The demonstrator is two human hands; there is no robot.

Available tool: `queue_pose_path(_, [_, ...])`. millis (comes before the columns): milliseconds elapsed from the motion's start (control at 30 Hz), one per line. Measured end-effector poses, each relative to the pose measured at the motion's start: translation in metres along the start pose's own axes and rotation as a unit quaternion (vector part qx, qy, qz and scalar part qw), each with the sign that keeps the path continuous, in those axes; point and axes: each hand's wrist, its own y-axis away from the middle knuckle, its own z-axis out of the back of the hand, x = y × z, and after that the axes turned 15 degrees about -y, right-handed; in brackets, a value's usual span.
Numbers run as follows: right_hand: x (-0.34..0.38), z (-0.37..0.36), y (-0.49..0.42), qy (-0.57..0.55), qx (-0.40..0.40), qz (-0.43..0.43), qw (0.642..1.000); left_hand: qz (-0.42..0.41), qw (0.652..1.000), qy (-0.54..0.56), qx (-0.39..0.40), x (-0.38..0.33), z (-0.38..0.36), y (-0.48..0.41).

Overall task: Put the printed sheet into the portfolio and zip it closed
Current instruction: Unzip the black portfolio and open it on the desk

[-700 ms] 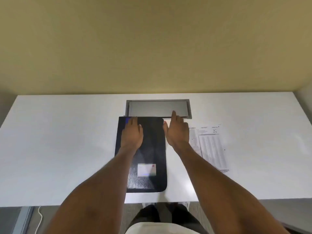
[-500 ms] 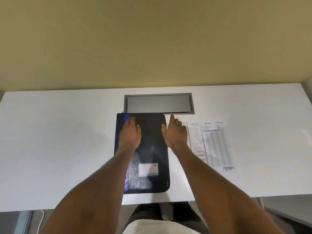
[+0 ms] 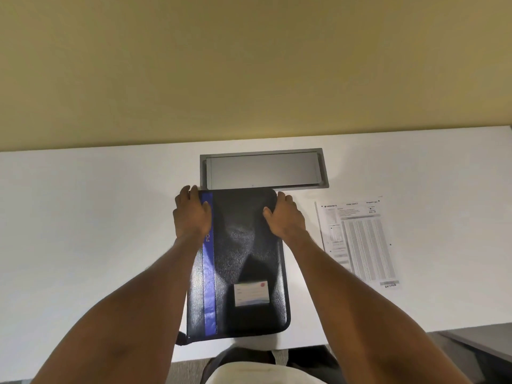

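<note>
Portfolio (image 3: 243, 261) lies flat on the white desk (image 3: 97, 231), black with a blue stripe (image 3: 209, 273) down its left side and a small label card (image 3: 251, 293) low on the cover. Near edge overhangs the desk front slightly; far edge touches the grey cable hatch (image 3: 263, 169). Looks closed; zipper pull not visible.

Left hand (image 3: 191, 214) grips the far left corner, fingers curled together over the edge, thumb on the cover. Right hand (image 3: 285, 217) holds the far right corner the same way: fingers wrapped down the side, thumb pressed on top. Fingertips hidden below the edge on both sides, so cannot tell if either has found the zipper.

Printed sheet (image 3: 357, 242) lies flat on the desk to the right of the portfolio, apart from it, untouched. Task judged at its start: portfolio not yet opened, sheet not yet in.

Risks from here:
- Portfolio sliding toward the person and off the front edge, since it already overhangs and both hands hold only the far end.
- Cover swinging open to the right would land on the sheet or sweep it along; opening leftward looks safer, if the spine is on the stripe side, which is unconfirmed.
- Thin paper on a smooth desk is hard to lift; sheet may crease.
- Sheet corner caught in zipper teeth at closing.
</note>
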Motion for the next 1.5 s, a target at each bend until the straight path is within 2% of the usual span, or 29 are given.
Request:
queue_pose_path(267, [0.044, -0.013, -0.033, 0.107, -0.041, 0.138, 0.984, 0.026, 0.999, -0.026, -0.006, 0.018, -0.001, -0.037])
queue_pose_path(367, [0.070, -0.024, -0.045, 0.099, -0.013, 0.192, 0.976, 0.039, 0.999, 0.017, 0.019, 0.018, -0.004, -0.040])
queue_pose_path(500, [0.102, -0.041, -0.059, 0.083, 0.064, 0.241, 0.965, 0.067, 0.995, 0.054, 0.040, 0.012, -0.008, -0.042])
queue_pose_path(667, [0.128, -0.058, -0.075, 0.068, 0.152, 0.222, 0.961, 0.094, 0.990, 0.101, 0.029, 0.009, -0.007, -0.042])
queue_pose_path(1033, [0.159, -0.067, -0.090, 0.067, 0.254, 0.221, 0.939, 0.028, 0.984, 0.173, -0.028, 0.018, -0.006, -0.033])
queue_pose_path(1367, [0.156, -0.048, -0.090, 0.080, 0.243, 0.246, 0.935, 0.027, 0.989, 0.146, -0.023, 0.019, -0.001, -0.033])
queue_pose_path(1500, [0.155, -0.044, -0.088, 0.041, 0.276, 0.220, 0.935, -0.003, 0.987, 0.159, -0.014, 0.024, -0.003, -0.038])
